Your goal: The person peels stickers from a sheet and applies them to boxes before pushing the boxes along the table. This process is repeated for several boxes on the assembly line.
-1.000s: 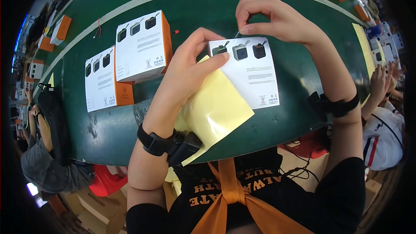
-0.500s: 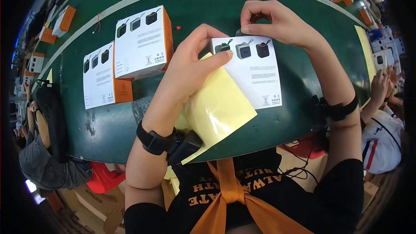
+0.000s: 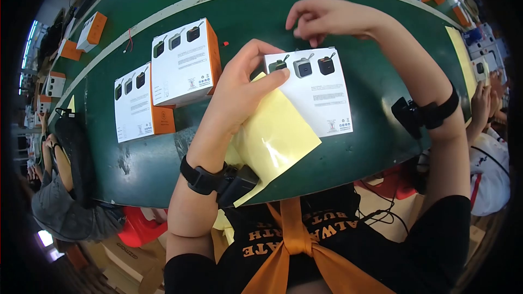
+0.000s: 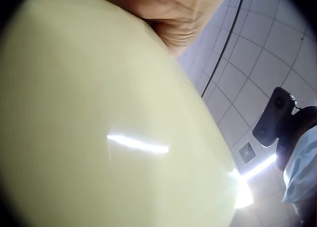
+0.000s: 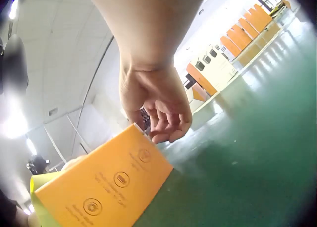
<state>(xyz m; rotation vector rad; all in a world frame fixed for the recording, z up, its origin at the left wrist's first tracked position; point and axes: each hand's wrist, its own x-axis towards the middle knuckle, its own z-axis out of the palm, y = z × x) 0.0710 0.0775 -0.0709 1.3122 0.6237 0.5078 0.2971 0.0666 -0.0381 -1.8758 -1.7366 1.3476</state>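
My left hand (image 3: 245, 79) grips the left side of a white box (image 3: 318, 103) printed with small speakers, thumb on its face. In the right wrist view the box shows an orange side (image 5: 109, 182). A glossy yellow sheet (image 3: 278, 136) hangs between the left palm and the box, and fills much of the left wrist view. Just past the box's far end, my right hand (image 3: 327, 19) hovers with bent fingers. Beside its thumb shows a small dark speckled thing (image 5: 145, 119); I cannot tell whether the hand holds it.
Two similar boxes, one standing nearer (image 3: 133, 111) and one farther (image 3: 182, 71), are on the green table (image 3: 376, 103) at the left. A red wire (image 3: 130, 38) lies beyond them. Other people sit at both sides, the right one by a stack of boxes (image 3: 485, 54).
My right hand has moved left along the box's far end and its fingers have loosened from their pinch. The left hand, box and yellow sheet stay nearly the same.
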